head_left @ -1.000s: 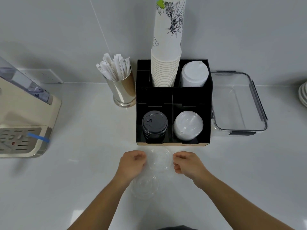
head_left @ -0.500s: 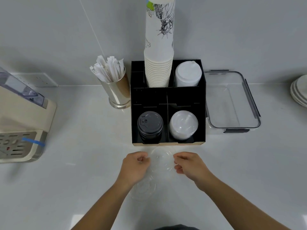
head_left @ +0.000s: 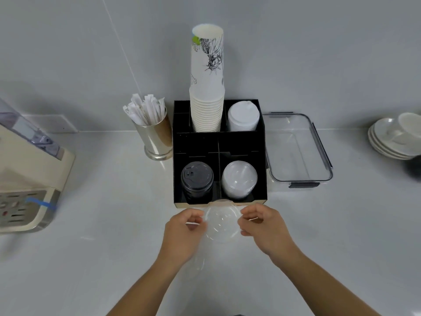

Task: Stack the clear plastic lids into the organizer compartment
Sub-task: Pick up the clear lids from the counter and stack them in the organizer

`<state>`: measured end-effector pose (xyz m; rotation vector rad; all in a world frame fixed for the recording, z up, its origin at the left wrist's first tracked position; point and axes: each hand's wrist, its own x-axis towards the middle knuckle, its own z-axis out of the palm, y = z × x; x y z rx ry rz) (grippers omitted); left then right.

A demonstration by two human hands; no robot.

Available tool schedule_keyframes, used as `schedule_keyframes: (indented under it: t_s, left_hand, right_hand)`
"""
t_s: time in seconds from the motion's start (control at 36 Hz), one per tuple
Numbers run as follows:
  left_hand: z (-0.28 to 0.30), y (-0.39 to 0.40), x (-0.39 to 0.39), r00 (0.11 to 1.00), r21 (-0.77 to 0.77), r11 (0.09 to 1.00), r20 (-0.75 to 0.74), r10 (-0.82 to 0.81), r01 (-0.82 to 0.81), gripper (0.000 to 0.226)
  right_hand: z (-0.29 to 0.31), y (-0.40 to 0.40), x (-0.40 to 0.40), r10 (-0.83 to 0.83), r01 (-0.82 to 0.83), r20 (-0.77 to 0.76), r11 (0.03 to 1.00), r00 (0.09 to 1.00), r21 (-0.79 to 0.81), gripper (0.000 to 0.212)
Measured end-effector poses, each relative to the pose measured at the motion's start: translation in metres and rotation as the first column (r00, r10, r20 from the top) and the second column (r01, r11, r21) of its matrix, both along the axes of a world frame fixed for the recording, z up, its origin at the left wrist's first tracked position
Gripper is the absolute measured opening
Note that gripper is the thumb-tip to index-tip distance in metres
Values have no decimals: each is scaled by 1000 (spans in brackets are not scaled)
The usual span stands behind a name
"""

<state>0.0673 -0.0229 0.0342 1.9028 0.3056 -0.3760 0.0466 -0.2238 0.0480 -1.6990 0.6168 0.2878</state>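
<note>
A clear plastic lid (head_left: pixel 222 223) is held just in front of the black organizer (head_left: pixel 264 179), pinched at its left edge by my left hand (head_left: pixel 185 233) and at its right edge by my right hand (head_left: pixel 264 229). A second clear lid (head_left: pixel 197 261) lies on the counter, mostly hidden under my left hand. The organizer's front right compartment holds a stack of clear lids (head_left: pixel 239 179). Black lids (head_left: pixel 197 179) fill the front left compartment. Paper cups (head_left: pixel 206 106) and white lids (head_left: pixel 243 116) stand in the back compartments.
A metal cup of wrapped straws (head_left: pixel 155 133) stands left of the organizer. A clear rectangular container (head_left: pixel 319 142) sits to its right, with stacked white dishes (head_left: pixel 396 137) further right. A beige coffee machine (head_left: pixel 25 174) occupies the left edge.
Both hands have lifted the clear lid off the counter and brought it closer to the organizer's front edge. The camera view has tilted up.
</note>
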Motion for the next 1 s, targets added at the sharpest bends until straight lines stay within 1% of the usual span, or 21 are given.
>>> schedule_keyframes:
  t_s: [0.14,0.28,0.33,0.44,0.56,0.61,0.81,0.86,1.0]
  left_hand:
    - [10,-8,4,997,-40,999,71,11,-9,22]
    - [17,-18,15,992,-12,1000,124,-16,17,26]
    - [20,-25,23,990,2,1000,138,-29,29,29]
    - [26,-38,45,984,68,996,170,-61,50,19]
    - [29,-50,69,966,168,978,205,-156,122,15]
    - [30,-56,81,956,225,963,219,-197,147,15]
    - [28,-69,109,932,363,899,167,-322,245,20]
    - [24,-77,117,921,379,881,149,-359,282,21]
    - [27,-82,122,899,412,854,155,-409,318,23]
  right_hand:
    - [12,-6,6,-13,15,77,1000,997,-26,16]
    - [20,-15,16,-11,18,101,998,995,-65,15]
    - [23,-20,21,-35,42,106,997,994,-59,15]
    - [26,-26,29,-117,119,122,993,986,-15,16]
    - [21,-28,37,-209,209,125,978,970,12,12]
    - [16,-28,39,-236,235,119,972,964,20,9]
    - [3,-20,45,-336,331,94,942,937,64,7]
    - [-3,-23,49,-368,364,78,929,926,60,9]
    - [-2,-19,50,-378,372,60,924,924,92,20]
